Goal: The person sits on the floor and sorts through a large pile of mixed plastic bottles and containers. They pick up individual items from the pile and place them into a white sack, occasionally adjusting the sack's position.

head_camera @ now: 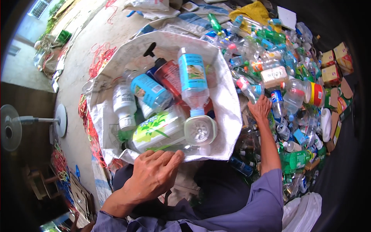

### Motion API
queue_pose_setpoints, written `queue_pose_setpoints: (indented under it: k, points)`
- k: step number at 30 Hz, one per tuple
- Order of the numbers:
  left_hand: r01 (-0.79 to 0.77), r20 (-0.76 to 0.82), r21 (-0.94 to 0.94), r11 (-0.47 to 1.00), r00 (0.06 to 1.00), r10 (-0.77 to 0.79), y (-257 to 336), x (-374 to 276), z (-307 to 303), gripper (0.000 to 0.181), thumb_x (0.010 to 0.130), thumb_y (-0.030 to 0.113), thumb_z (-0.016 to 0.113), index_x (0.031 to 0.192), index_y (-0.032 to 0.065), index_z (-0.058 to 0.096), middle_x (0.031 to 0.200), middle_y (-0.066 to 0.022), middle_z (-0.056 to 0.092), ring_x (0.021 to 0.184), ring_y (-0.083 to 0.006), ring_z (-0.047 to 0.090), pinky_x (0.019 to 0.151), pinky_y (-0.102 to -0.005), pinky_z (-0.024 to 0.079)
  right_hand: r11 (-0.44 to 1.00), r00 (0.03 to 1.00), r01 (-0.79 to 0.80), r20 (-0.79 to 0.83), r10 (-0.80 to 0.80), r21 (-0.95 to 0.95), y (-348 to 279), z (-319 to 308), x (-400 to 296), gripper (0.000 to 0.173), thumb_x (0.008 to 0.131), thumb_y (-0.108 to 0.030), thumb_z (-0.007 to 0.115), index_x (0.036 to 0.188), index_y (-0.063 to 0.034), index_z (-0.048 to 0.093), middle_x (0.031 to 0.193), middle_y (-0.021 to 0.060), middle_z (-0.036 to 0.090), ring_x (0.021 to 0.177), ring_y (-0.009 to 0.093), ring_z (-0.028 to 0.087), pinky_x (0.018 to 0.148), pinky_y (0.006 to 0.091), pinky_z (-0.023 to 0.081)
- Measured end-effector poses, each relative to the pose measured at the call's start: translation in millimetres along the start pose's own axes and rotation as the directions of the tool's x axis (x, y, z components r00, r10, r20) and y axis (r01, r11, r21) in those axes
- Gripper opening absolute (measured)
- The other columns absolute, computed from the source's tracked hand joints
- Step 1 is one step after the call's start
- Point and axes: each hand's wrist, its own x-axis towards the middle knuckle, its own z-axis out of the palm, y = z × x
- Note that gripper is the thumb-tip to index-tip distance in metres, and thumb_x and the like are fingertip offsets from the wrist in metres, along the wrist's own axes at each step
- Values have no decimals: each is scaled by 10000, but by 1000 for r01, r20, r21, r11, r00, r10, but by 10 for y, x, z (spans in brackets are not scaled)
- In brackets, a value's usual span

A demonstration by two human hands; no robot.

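My left hand (158, 171) grips the near rim of a white woven sack (224, 116), whose mouth is held wide before me. Inside lie a clear bottle with a blue label (192, 72), another blue-labelled bottle (150, 90), a red pump bottle (171, 75), a white bottle (124, 104) and a bottle with a green-and-yellow label (158, 127). To the right of the sack, my right hand (261, 108) is closed around the lower end of a clear plastic bottle with a pink cap (247, 90). Its fingertips are partly hidden.
A heap of plastic bottles and cans (289, 130) spreads along the right. Cardboard boxes (330, 74) stand beyond it. Red plastic twine (101, 58) lies left of the sack. A pedestal fan (37, 119) stands at far left. A white plastic bag (304, 211) rests at lower right.
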Motion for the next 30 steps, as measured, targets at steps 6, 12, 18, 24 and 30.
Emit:
queue_pose_setpoints:
  k: [6,12,18,24,30]
  points:
    - [-37,-38,24,999,999,38,-4,-81,15,218,781,65,613,997,57,591,712,-63,589,653,-241,622,580,-358,477,921,977,-213,102,189,327,-31,-389,-393,558,733,-444,733,954,44,575,930,243,647,876,396,629,792,475,479]
    - [-42,-63,-1,999,997,42,9,-157,73,144,796,94,597,927,61,546,723,-81,590,698,-276,634,604,-395,494,558,974,-210,121,192,803,1,-974,-588,468,823,-400,712,952,33,592,873,145,646,763,231,606,699,364,486]
    - [-52,-23,-48,997,998,51,11,-210,47,137,779,95,573,894,44,517,778,-113,595,755,-323,636,611,-437,492,383,999,48,-42,-23,922,-663,-2601,-600,371,884,-341,656,975,15,601,833,52,590,738,134,523,692,289,445]
    - [-55,-74,-61,997,996,51,-31,-243,162,94,784,99,558,859,45,538,765,-119,621,722,-331,649,588,-446,497,466,967,121,1,-253,877,-1517,-3451,-538,369,858,-310,698,982,32,633,798,87,649,694,150,599,650,309,486]
    - [-157,-130,13,987,979,158,31,-271,225,114,787,120,567,877,52,551,766,-114,635,708,-321,668,578,-438,507,705,819,566,-194,-540,427,-2195,-2847,-193,445,859,-449,669,849,-4,671,717,191,641,637,370,615,610,424,498]
